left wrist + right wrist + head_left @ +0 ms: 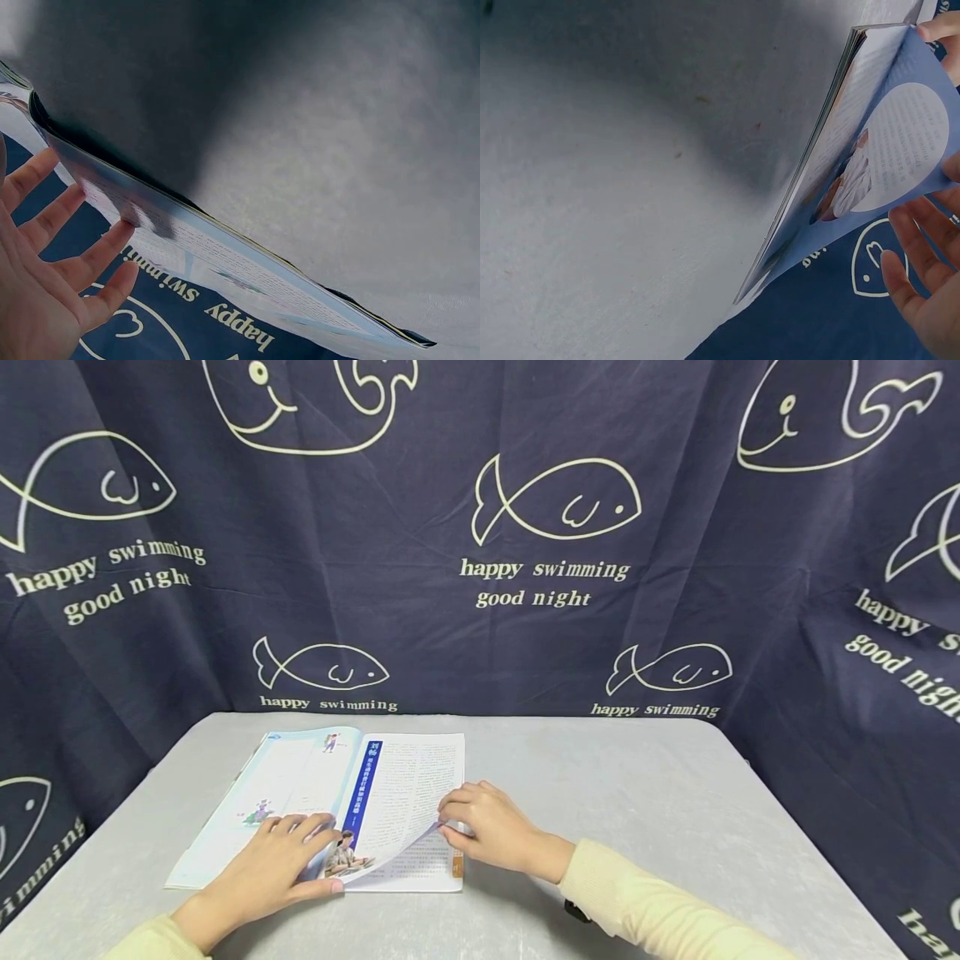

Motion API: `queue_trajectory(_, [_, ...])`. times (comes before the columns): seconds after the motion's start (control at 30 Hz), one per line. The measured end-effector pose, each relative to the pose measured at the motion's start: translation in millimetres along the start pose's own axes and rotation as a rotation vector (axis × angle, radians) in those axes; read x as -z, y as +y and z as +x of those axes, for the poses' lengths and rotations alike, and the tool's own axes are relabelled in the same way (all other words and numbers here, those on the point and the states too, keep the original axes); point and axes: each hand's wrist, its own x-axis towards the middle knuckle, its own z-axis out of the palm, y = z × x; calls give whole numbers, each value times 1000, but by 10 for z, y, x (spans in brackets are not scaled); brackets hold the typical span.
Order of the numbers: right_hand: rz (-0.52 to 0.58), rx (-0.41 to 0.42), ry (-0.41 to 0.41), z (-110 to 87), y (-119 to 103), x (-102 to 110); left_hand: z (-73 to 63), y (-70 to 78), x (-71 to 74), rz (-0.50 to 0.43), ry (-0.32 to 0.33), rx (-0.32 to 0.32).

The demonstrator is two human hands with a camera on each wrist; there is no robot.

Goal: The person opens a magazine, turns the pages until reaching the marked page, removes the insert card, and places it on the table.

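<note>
An open magazine (300,777) lies on the table, with a pale blue left page and a text-filled right page (420,768) bearing a blue title strip. My left hand (273,864) rests, fingers spread, across the lower part near the spine, its thumb at the bottom edge. At the outer edge, my right hand (498,828) pinches the right page, whose lower corner curls up and shows another printed page beneath. In the right wrist view the page's blue underside (911,150) has a white oval of text, with the right hand (930,262) at its edge.
The grey table (600,802) extends to the right of the magazine. Behind and on both sides hangs a dark blue curtain (420,585) with white fish drawings and lettering. A small black object (576,911) shows under the right sleeve.
</note>
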Motion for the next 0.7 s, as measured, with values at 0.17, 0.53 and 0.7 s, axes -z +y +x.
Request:
queue_trajectory(0.17, [-1, -3, 0, -2, -4, 2, -2, -5, -6, 6, 6, -11])
queue_trajectory(0.53, [9, 7, 22, -7, 2, 2, -15, -15, -16, 15, 33, -34])
queue_trajectory(0.7, [9, -5, 16, -13, 8, 6, -25, -22, -18, 34, 40, -39])
